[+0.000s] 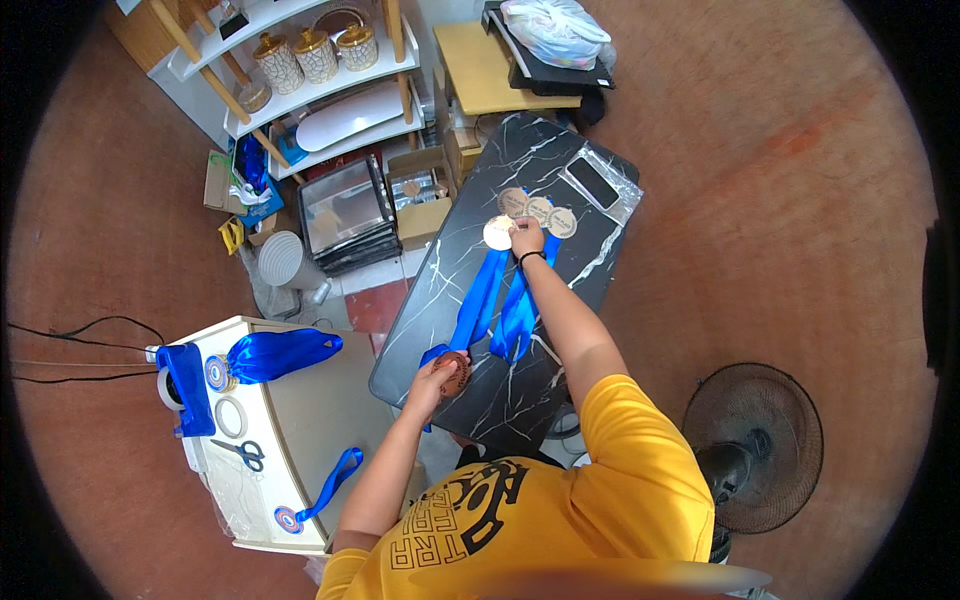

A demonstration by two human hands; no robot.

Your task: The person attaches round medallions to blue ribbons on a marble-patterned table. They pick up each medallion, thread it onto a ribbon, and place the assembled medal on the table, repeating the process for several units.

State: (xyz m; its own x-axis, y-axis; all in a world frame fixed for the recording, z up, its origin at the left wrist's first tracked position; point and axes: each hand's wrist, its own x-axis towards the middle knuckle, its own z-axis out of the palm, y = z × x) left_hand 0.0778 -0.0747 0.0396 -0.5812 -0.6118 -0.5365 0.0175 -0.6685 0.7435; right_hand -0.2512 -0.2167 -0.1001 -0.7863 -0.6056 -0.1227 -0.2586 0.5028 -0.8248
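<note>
— Closest to the body, what is the left hand (pixel 432 378) doing?

— It curls around a brown round medal (pixel 455 372) at the near end of the black marble-patterned table (pixel 560 170); the fingers are wrapped around the disc's edge, holding it just off the surface or on it, I cannot tell which.

— And beyond that grip?

— Blue ribbons (pixel 478 300) run away from it along the tabletop toward the right hand (pixel 526 237). That hand is stretched out, fingertips pressed down on a pale gold medal (pixel 497 232); the fingers look drawn together on its edge rather than spread.

— What sits just past the right hand?

— Three more medals (pixel 538 210), side by side and touching, with a dark phone (pixel 592 182) lying a little farther on.

— So which step is this?

— My judgement: medals are being laid out in a row at the far end, ribbons trailing back. The one in the left hand looks to be next, and placing it calls for keeping its ribbon straight beside the others.

— Anything off to the left of the grip?

— A white cabinet (pixel 330 400) with another blue ribbon (pixel 275 352), tape rolls and scissors (pixel 243 453).
</note>
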